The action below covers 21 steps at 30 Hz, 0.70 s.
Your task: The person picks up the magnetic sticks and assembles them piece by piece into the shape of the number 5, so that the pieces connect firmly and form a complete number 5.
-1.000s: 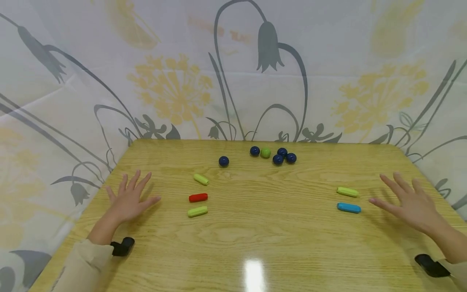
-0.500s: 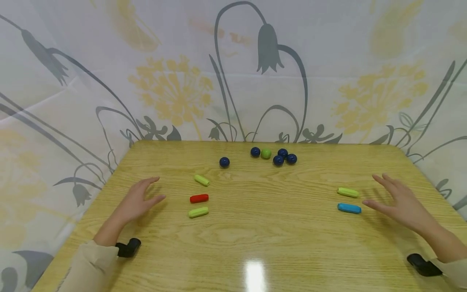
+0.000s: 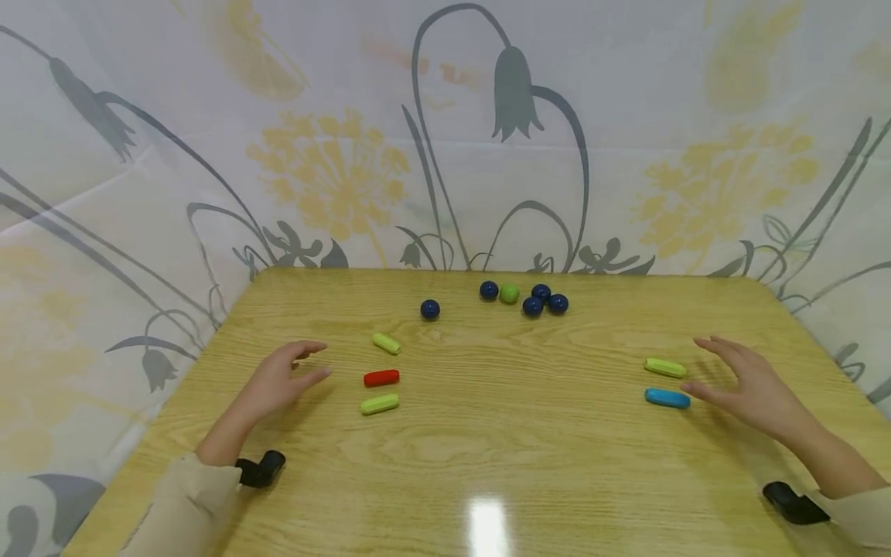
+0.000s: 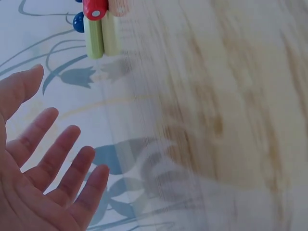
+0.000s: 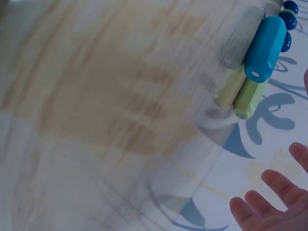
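Tabletop [image 3: 529, 449]: blue stick [image 3: 667, 398] near right fingers [image 3: 722, 352]

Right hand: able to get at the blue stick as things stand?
Likely yes: the right hand is open, its thumb at or just above the right end of the blue stick, nothing seen between. The lime stick behind isn't blocking.
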### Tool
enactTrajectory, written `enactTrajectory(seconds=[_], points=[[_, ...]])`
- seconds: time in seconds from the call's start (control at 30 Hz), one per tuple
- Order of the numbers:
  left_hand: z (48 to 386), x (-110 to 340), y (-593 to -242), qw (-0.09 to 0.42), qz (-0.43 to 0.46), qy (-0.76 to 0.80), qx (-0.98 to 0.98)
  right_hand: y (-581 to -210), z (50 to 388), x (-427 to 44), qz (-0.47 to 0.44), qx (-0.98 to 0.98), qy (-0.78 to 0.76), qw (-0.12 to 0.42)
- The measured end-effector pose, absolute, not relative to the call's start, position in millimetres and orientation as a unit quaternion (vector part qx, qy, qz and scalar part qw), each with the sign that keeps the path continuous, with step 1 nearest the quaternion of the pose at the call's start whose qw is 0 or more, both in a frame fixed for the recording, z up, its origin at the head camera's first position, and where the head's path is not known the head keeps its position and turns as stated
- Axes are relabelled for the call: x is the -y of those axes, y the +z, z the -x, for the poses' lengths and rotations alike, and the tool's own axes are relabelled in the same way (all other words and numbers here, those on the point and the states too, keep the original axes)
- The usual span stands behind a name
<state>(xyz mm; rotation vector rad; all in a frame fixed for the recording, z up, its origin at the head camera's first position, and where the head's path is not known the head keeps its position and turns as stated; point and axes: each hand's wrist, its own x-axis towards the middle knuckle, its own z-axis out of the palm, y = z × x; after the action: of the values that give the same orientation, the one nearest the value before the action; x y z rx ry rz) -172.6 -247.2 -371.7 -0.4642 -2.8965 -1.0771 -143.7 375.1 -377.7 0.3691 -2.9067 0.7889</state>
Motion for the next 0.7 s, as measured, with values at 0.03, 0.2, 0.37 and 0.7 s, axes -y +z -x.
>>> enactTrajectory(seconds=[0.03, 0.2, 0.37, 0.7], points=[[173.2, 246.2, -372.5, 0.008, 0.153, -0.351, 0.924, -378.0, 143.3, -374.8, -0.122, 0.956, 0.261, 0.054], [172.5, 241.9, -374.4, -0.002, 0.151, -0.374, 0.915, -379.4, 145.5, -370.2, -0.136, 0.951, 0.268, 0.067], [172.4, 237.6, -376.4, -0.013, 0.155, -0.385, 0.91, -378.9, 149.0, -363.0, -0.147, 0.948, 0.274, 0.071], [173.5, 225.3, -377.4, -0.029, 0.16, -0.4, 0.902, -375.3, 152.4, -351.5, -0.163, 0.943, 0.278, 0.082]])
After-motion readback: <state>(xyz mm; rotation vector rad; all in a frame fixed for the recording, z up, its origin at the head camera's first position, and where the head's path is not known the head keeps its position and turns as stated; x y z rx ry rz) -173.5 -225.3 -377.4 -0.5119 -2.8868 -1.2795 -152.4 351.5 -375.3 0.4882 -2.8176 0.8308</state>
